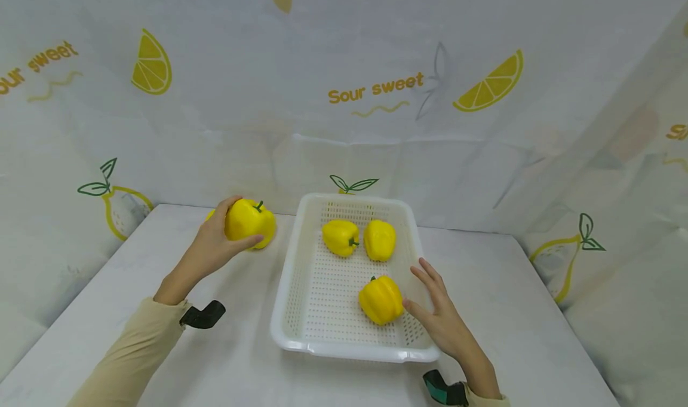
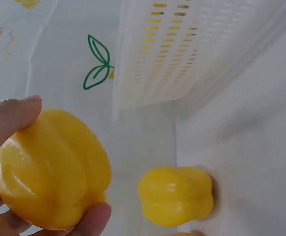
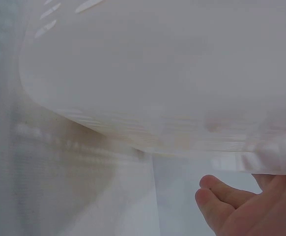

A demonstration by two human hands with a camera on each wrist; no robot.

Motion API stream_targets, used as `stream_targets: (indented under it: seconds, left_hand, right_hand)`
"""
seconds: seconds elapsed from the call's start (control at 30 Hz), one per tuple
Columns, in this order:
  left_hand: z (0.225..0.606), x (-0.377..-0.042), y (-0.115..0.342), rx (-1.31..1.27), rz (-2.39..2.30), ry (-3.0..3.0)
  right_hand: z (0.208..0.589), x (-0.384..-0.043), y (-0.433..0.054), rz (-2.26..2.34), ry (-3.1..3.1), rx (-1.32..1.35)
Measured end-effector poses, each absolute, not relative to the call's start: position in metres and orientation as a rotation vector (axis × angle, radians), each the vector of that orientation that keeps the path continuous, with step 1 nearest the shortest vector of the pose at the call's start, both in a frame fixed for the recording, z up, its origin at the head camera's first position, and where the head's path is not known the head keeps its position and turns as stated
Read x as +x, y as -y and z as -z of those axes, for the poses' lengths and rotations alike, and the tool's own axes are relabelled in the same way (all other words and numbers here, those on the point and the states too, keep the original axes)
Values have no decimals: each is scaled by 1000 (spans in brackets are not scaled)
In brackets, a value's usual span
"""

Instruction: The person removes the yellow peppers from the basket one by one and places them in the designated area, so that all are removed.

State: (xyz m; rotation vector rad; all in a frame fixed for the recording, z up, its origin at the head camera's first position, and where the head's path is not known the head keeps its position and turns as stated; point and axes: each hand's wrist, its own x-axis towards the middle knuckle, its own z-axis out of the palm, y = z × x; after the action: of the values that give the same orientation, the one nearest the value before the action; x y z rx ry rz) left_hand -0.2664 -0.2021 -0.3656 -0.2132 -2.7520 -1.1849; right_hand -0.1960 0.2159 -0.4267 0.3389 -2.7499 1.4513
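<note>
My left hand (image 1: 217,239) grips a yellow bell pepper (image 1: 248,223) between thumb and fingers, left of a white plastic basket (image 1: 290,275). In the left wrist view the held pepper (image 2: 54,167) is raised, its lower end toward the thumb side. My right hand (image 1: 443,320) is at the basket's right rim, fingers spread and loosely extended, thumb reaching over the inside. Near that thumb lies a yellow bell pepper (image 1: 380,300) in the basket. Two more, one pepper (image 1: 341,238) and another pepper (image 1: 380,240), lie toward the basket's far end.
Below the left hand another yellow pepper (image 2: 177,195) sits on the white table (image 1: 484,275), with a sliver of one more at that view's bottom edge. A lemon-printed white sheet (image 1: 242,96) hangs behind and along both sides.
</note>
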Motion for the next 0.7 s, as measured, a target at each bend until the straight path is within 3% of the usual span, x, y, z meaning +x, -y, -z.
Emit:
stream_targets:
  seconds: [0.7]
  left_hand:
    - [373, -266, 236, -125, 1142, 2724]
  right_hand:
    - [427, -196, -216, -1440, 2762, 321]
